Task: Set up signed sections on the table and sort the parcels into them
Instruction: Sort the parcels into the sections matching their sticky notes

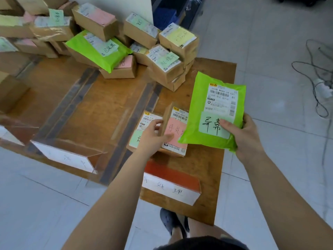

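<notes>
My right hand (pixel 243 136) grips a green mailer bag (pixel 207 98) by its lower right corner and holds it above the table's right section; a handwritten pale green note is stuck under its shipping label. My left hand (pixel 153 136) grips the side of a cardboard parcel with a pink note (pixel 175 130), which is tilted up beside a flat parcel with a green note (pixel 149 118). At the near edge of that section stands a red-and-white sign (pixel 171 186). Another sign (pixel 66 156) stands at the front of the middle section.
The wooden table (pixel 100 109) is split by dark tape strips (pixel 72 98). A heap of labelled cardboard parcels (pixel 167 65) and a second green mailer (pixel 97 49) fills its far side. Cables and a power strip (pixel 322 87) lie on the tiled floor to the right. My slippered foot (pixel 171 222) is below the table.
</notes>
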{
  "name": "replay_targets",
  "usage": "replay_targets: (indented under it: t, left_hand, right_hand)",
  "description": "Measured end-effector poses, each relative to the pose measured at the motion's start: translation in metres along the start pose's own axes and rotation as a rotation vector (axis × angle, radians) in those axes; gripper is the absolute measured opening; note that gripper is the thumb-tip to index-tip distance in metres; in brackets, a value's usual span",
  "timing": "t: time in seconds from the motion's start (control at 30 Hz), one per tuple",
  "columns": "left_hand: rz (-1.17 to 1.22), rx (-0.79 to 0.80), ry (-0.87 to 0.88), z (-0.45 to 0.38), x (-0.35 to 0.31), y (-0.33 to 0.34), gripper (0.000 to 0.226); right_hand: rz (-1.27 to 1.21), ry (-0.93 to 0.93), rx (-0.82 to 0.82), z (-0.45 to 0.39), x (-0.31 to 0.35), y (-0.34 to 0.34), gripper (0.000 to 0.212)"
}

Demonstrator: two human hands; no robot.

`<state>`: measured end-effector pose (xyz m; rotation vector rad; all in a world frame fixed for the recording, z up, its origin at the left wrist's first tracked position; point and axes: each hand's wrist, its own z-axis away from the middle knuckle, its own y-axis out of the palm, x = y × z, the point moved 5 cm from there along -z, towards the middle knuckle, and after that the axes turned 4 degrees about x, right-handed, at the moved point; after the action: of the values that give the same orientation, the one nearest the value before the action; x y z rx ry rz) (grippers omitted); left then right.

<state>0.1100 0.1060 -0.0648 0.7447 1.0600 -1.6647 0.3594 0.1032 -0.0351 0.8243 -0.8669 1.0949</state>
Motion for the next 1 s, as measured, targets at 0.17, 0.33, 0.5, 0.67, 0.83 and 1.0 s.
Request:
replay_targets:
  t: [0.17,0.33,0.5,0.67,0.83,1.0]
  left_hand:
    - [-0.186,0.064,-0.016,-0.010,0.005,0.018,0.060]
    - [-0.496,0.052,0.006,-0.012,0.006,0.032,0.056]
    - [-0.868,-0.023,0.092,-0.008,-0.005,0.035,0.038]
    - [-0.968,0.102,0.135,-0.005,-0.008,0.051,0.066]
    - [-0.938,0.092,0.061,0.000,-0.002,0.047,0.066]
    - [-0.985,0.010,-0.007,0.010,0.000,0.034,0.046]
  right_hand:
    - [0.002,0.034,0.007,-0.010,-0.009,0.002,0.059]
    - [-0.040,0.040,-0.002,-0.012,-0.011,0.000,0.054]
    - [-0.077,0.037,-0.001,-0.013,-0.009,0.000,0.048]
    - [-0.125,0.034,-0.014,-0.011,-0.005,-0.005,0.047]
    - [-0.123,0.041,0.012,-0.008,-0.005,-0.006,0.047]
    - [-0.110,0.045,0.062,-0.004,-0.006,-0.003,0.046]
